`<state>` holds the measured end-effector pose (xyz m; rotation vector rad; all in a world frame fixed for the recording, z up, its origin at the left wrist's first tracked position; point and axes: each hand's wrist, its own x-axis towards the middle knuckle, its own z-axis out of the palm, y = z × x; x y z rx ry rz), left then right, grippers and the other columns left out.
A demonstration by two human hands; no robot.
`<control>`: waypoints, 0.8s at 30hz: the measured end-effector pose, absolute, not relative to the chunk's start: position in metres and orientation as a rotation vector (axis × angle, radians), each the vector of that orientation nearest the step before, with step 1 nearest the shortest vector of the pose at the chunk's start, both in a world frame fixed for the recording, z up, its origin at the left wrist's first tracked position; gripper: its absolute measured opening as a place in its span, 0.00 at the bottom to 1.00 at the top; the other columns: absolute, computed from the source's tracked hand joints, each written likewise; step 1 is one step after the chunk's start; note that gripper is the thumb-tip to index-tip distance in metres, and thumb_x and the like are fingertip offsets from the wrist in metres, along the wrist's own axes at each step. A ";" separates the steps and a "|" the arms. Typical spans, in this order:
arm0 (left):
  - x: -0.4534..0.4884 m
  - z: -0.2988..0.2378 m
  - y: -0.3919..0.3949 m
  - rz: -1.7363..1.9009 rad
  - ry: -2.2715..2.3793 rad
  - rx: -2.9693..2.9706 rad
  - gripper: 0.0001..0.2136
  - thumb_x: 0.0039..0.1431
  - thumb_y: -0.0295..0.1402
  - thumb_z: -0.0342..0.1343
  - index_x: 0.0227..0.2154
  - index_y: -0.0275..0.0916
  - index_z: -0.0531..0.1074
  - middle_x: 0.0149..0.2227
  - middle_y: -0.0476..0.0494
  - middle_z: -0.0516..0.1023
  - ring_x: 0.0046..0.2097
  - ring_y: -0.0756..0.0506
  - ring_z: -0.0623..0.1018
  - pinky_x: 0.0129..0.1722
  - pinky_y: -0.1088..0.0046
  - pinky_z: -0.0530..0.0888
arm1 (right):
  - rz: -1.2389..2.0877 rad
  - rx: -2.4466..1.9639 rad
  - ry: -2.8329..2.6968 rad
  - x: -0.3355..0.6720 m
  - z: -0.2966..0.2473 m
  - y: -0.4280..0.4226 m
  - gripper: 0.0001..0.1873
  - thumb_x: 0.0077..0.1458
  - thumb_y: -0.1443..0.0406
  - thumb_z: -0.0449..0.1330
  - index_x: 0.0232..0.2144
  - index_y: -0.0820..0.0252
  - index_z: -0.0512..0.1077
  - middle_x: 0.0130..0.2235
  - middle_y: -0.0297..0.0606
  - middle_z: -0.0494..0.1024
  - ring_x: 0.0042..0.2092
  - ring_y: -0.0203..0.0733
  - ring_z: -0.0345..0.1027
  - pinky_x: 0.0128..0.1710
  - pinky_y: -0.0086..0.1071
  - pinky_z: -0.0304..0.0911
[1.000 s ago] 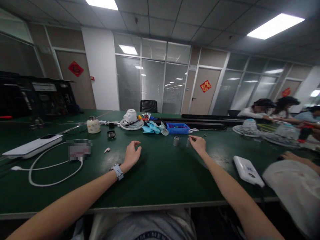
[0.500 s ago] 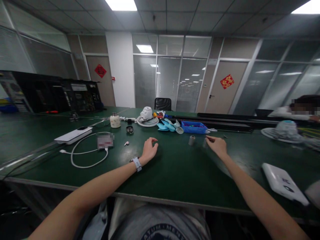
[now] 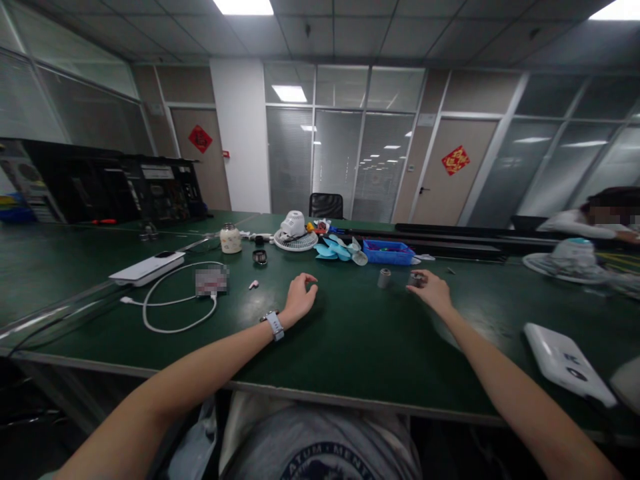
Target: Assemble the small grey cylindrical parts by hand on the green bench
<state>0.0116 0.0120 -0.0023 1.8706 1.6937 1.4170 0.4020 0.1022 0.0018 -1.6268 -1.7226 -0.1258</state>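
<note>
The right hand (image 3: 416, 280) has its thumb and fingers closed around a small gray metal cylinder (image 3: 415, 279), right of center on the green table (image 3: 350, 353); whether the cylinder touches the tabletop is too small to tell. A matching upright cylinder (image 3: 384, 279) stands just to its left, near enough that a sideways sweep could knock it, so small motions seem wise. The smooth round side probably calls for thumb and fingers pressing opposite each other, with the wrist level. The left hand (image 3: 301, 297) is empty, its fingers loosely curled and thumb well apart, well placed to steady things. The blue basket (image 3: 390, 259) sits beyond both cylinders, with light-blue fan blades (image 3: 335, 251) to its left.
</note>
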 end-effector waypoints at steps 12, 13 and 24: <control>0.013 -0.003 0.013 1.382 1.710 1.900 0.08 0.54 0.28 0.51 0.37 0.38 0.70 0.41 0.41 0.75 0.45 0.44 0.74 0.47 0.64 0.71 | -0.485 -1.638 -1.666 0.382 0.003 0.100 0.28 0.54 0.58 0.60 0.56 0.60 0.67 0.60 0.52 0.65 0.62 0.56 0.57 0.57 0.48 0.56; 0.013 -0.004 0.013 1.380 1.712 1.896 0.08 0.54 0.29 0.51 0.37 0.38 0.70 0.42 0.41 0.75 0.45 0.44 0.74 0.46 0.64 0.71 | -0.555 -1.615 -1.649 0.376 0.004 0.097 0.29 0.55 0.56 0.58 0.57 0.61 0.66 0.63 0.53 0.60 0.64 0.57 0.50 0.59 0.51 0.52; 0.016 0.007 0.003 1.266 1.622 1.965 0.13 0.60 0.36 0.49 0.41 0.40 0.75 0.43 0.42 0.79 0.44 0.43 0.76 0.47 0.64 0.71 | -0.475 -1.684 -1.760 0.312 -0.006 0.094 0.27 0.55 0.47 0.53 0.37 0.63 0.78 0.62 0.53 0.60 0.67 0.59 0.37 0.60 0.64 0.28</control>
